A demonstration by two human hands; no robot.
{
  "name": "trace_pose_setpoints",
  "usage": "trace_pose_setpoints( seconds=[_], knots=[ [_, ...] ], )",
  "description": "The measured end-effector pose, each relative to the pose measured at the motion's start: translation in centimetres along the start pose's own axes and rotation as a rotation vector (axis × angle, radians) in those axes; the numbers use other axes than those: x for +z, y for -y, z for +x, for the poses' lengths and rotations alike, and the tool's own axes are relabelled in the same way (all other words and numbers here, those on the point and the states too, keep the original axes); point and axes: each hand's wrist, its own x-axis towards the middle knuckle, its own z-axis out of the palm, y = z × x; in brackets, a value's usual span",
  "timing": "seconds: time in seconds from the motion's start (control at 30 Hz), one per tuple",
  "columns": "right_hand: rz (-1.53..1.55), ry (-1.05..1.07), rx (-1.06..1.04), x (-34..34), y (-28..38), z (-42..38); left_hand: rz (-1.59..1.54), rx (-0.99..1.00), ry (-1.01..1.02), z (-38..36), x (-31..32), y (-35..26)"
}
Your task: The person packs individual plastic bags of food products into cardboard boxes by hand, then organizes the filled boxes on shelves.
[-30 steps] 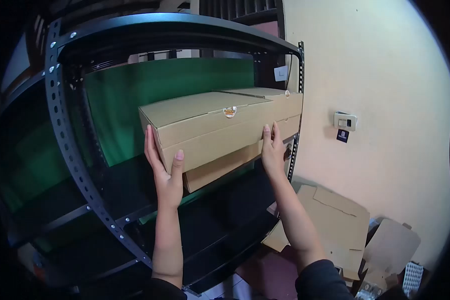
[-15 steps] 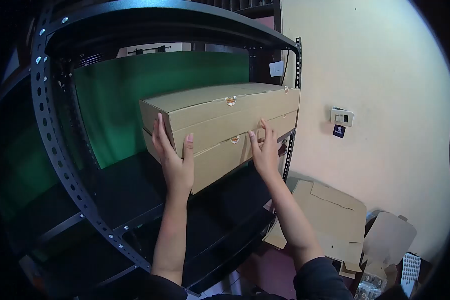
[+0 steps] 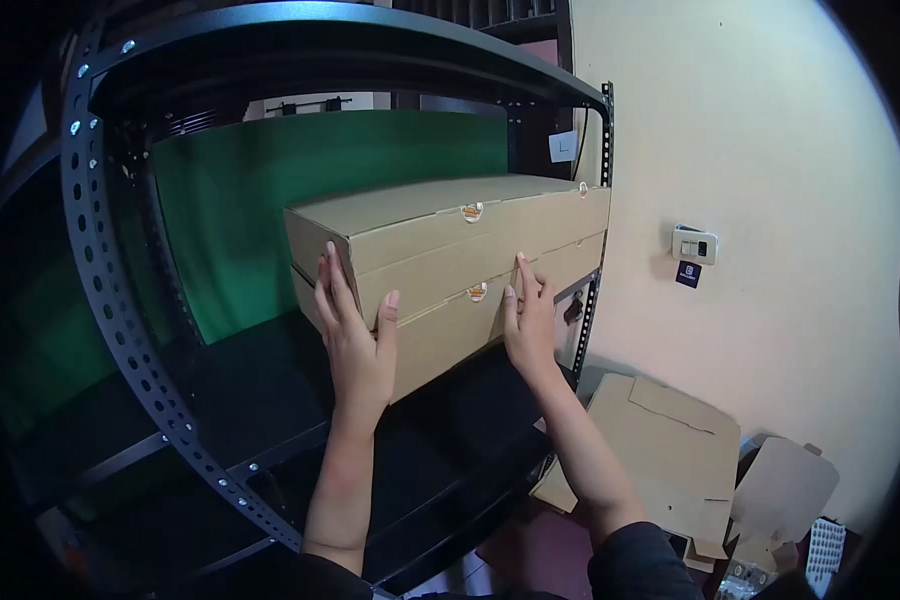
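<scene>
Two flat brown cardboard boxes lie stacked on a black metal shelf [image 3: 255,375]. The upper box [image 3: 420,255] and the lower box [image 3: 435,340] each carry a round sticker on the front. At the stack's near left corner is my left hand [image 3: 358,350], its fingers stretched along the left side and its thumb against the front. My right hand [image 3: 532,325] rests its fingertips on the front faces near the seam between the boxes, fingers apart. Neither hand is wrapped round a box. The far sides of the boxes are hidden.
A green panel [image 3: 240,215] stands behind the boxes. Perforated metal posts [image 3: 130,330] frame the shelf, with another shelf [image 3: 370,35] above. On the right are a wall switch [image 3: 694,245], a large flattened carton [image 3: 660,460] and an open smaller box [image 3: 785,485] low down.
The view has shifted slightly, so the shelf and boxes appear a little lower and further right. Both hands stay against the stack, with the right hand's fingers slightly repositioned on the front.
</scene>
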Motion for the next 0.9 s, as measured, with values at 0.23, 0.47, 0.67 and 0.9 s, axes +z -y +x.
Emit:
trace_pose_setpoints(
  seconds=[0.23,0.47,0.67,0.9],
  knots=[
    [-0.036,0.054,-0.028,-1.0,-0.9,-0.4,0.01,0.03,-0.044,-1.6,0.8,-1.6],
    [0.193,0.135,0.031,-1.0,-1.6,-0.7,0.027,0.073,-0.119,-2.2,1.7,-2.0],
    [0.06,0.143,-0.008,-2.5,-2.4,-3.7,0.151,0.211,-0.244,-3.9,2.8,-1.7],
    [0.047,0.149,0.226,-7.5,-7.4,-12.4,-0.222,0.283,0.05,-16.5,9.8,-2.1]
  ],
)
